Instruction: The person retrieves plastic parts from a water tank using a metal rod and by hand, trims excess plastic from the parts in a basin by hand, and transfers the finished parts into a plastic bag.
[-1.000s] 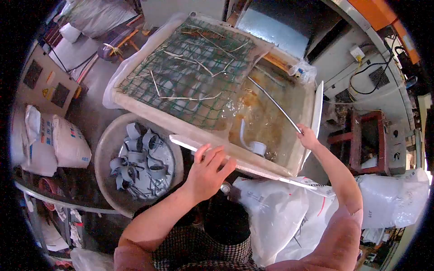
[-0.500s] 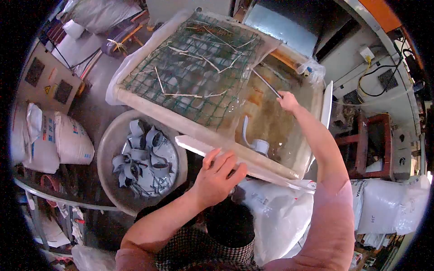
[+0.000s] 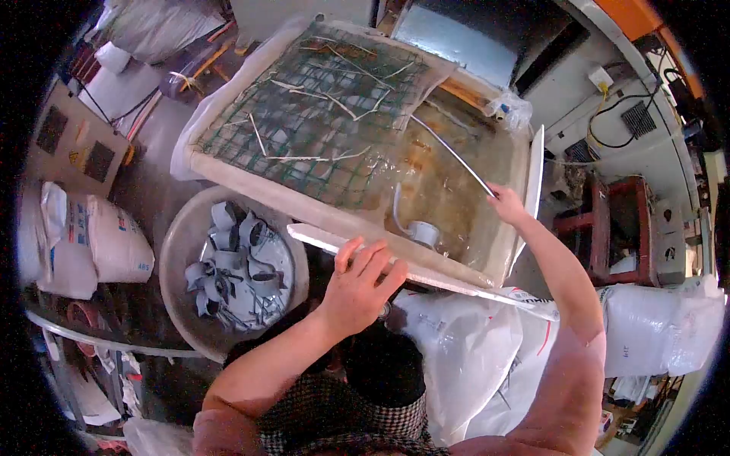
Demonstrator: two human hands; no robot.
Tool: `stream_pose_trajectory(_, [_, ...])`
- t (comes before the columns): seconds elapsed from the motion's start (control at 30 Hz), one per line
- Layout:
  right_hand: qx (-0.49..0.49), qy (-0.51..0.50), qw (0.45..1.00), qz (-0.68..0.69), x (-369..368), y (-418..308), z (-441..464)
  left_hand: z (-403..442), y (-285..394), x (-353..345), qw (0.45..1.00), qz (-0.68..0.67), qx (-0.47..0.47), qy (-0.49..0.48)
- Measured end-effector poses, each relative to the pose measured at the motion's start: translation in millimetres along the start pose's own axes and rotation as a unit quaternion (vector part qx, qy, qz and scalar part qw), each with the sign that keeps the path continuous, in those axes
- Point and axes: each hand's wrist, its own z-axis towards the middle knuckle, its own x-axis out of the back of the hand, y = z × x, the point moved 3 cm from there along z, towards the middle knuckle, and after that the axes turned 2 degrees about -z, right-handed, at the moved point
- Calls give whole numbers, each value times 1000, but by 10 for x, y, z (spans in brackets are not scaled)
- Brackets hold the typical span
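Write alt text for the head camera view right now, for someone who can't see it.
A person's right hand holds a thin metal rod over a water-filled tank partly covered by green netting. The left hand rests on a white strip along the tank's near side, beside a round tub containing curved gray pieces.

Green netting (image 3: 304, 114) obstructs entry from above over the left part of the tank (image 3: 258, 188). A hand could pass down at the right part, between netting and right wall; obstacles there: slanting metal rod (image 3: 452, 156), gray cylindrical fitting (image 3: 422, 233). White strip (image 3: 312, 238) obstructs low access outside the near rim.
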Motion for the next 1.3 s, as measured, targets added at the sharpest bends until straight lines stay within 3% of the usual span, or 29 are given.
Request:
stream_pose_trajectory(0.2, [-16, 1, 1000, -5, -198, -250, 724, -26, -21, -42, 1000, -4, 10, 11])
stream_pose_trajectory(0.33, [12, 0, 1000, -24, -3, -280, 686, -47, -62, -47, 1000, 8, -2, 10])
stream_pose_trajectory(0.57, [30, -56, 991, -117, 1586, -157, -820, -59, -13, -10, 1000, 11, 4, 18])
stream_pose_trajectory(0.73, [-118, -124, 977, -129, 2535, -643, -1952, -70, 16, 8, 1000, 5, 7, 10])
stream_pose_trajectory(0.83, [-147, -164, 973, -63, 2594, -619, -2136, -70, 31, 9, 1000, 17, -2, 18])
stream_pose_trajectory(0.9, [-69, -190, 971, -130, 2516, -653, -2117, -75, 44, 18, 1000, 6, 13, 13])
stream_pose_trajectory(1.07, [-109, -239, 957, -125, 2399, -598, -1968, -131, 45, 15, 1000, 24, 13, 6])
stream_pose_trajectory(1.3, [-224, -308, 924, 35, 1868, -220, -1685, -66, 6, -22, 999, 19, 2, 30])
